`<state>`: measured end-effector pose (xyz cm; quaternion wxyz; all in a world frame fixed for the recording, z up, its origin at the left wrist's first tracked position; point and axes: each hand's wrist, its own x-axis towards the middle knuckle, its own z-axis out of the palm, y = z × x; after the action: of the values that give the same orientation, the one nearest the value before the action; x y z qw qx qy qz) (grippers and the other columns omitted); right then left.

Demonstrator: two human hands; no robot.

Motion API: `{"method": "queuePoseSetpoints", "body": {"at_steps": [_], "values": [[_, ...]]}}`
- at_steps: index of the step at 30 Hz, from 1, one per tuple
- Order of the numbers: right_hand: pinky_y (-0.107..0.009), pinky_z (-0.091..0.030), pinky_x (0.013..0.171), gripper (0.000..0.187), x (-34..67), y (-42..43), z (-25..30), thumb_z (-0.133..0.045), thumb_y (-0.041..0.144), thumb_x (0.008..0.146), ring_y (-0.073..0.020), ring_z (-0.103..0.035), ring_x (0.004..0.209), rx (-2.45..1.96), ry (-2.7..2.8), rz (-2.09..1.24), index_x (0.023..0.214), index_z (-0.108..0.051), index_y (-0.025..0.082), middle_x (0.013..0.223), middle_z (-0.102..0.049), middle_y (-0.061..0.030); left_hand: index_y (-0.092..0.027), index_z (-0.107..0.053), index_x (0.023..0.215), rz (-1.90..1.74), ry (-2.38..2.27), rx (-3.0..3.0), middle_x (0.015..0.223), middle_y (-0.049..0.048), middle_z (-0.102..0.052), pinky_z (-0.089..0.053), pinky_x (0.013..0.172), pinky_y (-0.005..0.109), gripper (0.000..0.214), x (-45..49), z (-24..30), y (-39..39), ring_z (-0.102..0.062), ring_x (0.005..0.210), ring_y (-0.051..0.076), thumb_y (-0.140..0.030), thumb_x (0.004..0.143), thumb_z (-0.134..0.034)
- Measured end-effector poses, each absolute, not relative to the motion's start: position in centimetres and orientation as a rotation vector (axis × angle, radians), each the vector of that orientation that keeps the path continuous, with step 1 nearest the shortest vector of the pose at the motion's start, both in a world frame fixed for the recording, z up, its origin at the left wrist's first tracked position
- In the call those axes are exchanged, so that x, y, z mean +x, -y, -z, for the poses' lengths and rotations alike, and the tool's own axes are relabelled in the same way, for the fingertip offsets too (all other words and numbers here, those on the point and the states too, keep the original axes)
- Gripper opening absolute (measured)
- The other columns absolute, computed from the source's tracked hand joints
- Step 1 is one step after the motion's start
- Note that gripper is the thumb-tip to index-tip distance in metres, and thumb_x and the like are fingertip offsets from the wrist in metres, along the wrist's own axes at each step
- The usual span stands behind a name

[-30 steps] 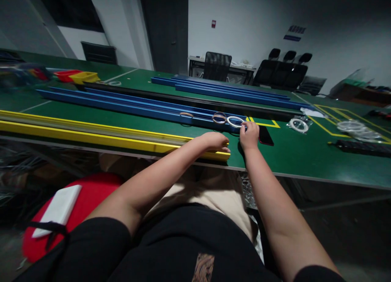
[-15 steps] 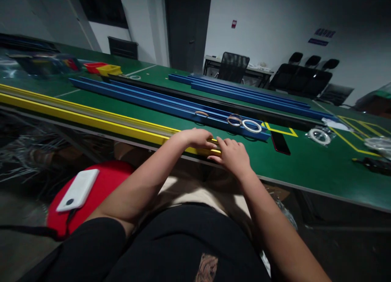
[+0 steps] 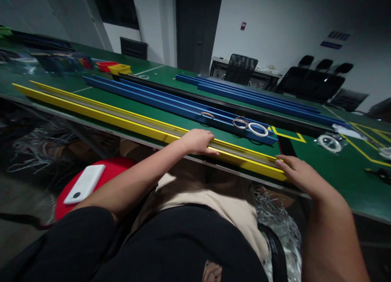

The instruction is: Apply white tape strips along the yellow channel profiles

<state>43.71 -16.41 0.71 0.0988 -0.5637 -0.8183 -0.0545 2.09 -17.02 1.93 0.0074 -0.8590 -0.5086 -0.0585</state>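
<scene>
A long yellow channel (image 3: 100, 112) lies open side up along the near edge of the green table, slanting down to the right. My left hand (image 3: 199, 141) grips it past its middle, fingers bent over into the groove and thumb on the near wall. At the channel's right end my right hand (image 3: 301, 174) holds on, with thumb and fingertips at the end of the walls. Just behind lies a blue channel (image 3: 171, 108), and on its right part rest a white tape roll (image 3: 258, 130) and two thin brownish rings (image 3: 240, 122).
A dark phone (image 3: 285, 147) lies behind my right hand, partly covered. Farther right is a wrapped white roll (image 3: 330, 143). More blue channels (image 3: 259, 97) lie at the back. A red stool (image 3: 114, 168) bearing a white device (image 3: 84, 184) stands at my left.
The yellow channel has slid right, with my right hand at its end. My hands, close together before, are now far apart. The channel's left end has come into view.
</scene>
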Motion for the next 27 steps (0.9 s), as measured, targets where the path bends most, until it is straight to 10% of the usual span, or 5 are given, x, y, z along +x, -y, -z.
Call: {"method": "queuePoseSetpoints", "body": {"at_steps": [7,18,22,27], "values": [[-0.038,-0.042,0.083,0.052,31.9,18.1,0.2,-0.03,0.05,0.104,-0.0279,-0.065,0.098,-1.707,2.309,0.398,0.109,-0.072,0.019,0.102,-0.074,-0.0139,-0.018,-0.066,0.113,0.313,1.364,-2.787,0.11,0.0132,-0.071,-0.049,0.08,0.038,0.07,12.4,-1.1,16.3,-0.069,0.1,0.031,-0.08,0.085,-0.049],[-0.038,-0.037,0.067,0.059,49.3,16.0,-0.7,-0.03,0.054,0.101,-0.0303,-0.066,0.094,-2.268,1.975,0.17,0.1,-0.078,0.02,0.106,-0.074,-0.0236,-0.019,-0.064,0.113,0.144,1.591,-2.576,0.11,0.014,-0.071,-0.044,0.085,0.038,0.073,2.2,-1.0,17.2,-0.067,0.103,0.031,-0.083,0.084,-0.046],[-0.034,-0.04,0.081,0.051,39.2,17.1,-0.5,-0.03,0.049,0.104,-0.026,-0.065,0.105,-1.761,2.3,0.241,0.118,-0.072,0.023,0.118,-0.073,-0.0114,-0.016,-0.064,0.108,0.255,1.533,-2.623,0.107,0.0165,-0.071,-0.045,0.085,0.039,0.075,9.7,-0.8,16.6,-0.067,0.101,0.032,-0.084,0.085,-0.042],[-0.035,-0.037,0.079,0.053,36.4,17.6,0.6,-0.03,0.049,0.104,-0.0253,-0.064,0.094,-1.789,2.26,0.475,0.095,-0.073,0.018,0.094,-0.074,-0.0127,-0.019,-0.06,0.119,0.249,1.472,-2.703,0.116,0.0142,-0.07,-0.045,0.086,0.038,0.075,11.2,-1.4,16.5,-0.066,0.105,0.032,-0.082,0.079,-0.055]]}}
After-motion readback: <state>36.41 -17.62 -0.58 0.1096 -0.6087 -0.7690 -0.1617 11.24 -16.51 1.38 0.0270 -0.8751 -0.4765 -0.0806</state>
